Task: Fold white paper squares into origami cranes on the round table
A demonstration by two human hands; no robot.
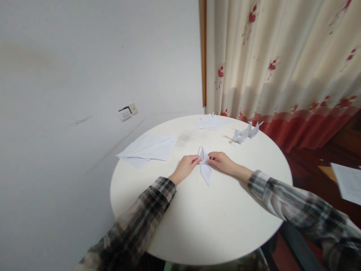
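Near the middle of the round white table (214,222) is a piece of folded white paper (206,173), a long narrow shape with a pointed end towards me and a split upper end. My left hand (187,165) pinches its left edge between thumb and fingers. From the other side, my right hand (221,162) grips its right edge the same way. Fingertips of both hands cover part of the folds at the paper's middle.
A stack of white paper sheets (153,146) lies on the left of the table. Folded paper cranes (244,133) stand at the back right, and more white paper (211,122) lies at the far edge. Behind are a wall socket (125,114) and a floral curtain (276,67).
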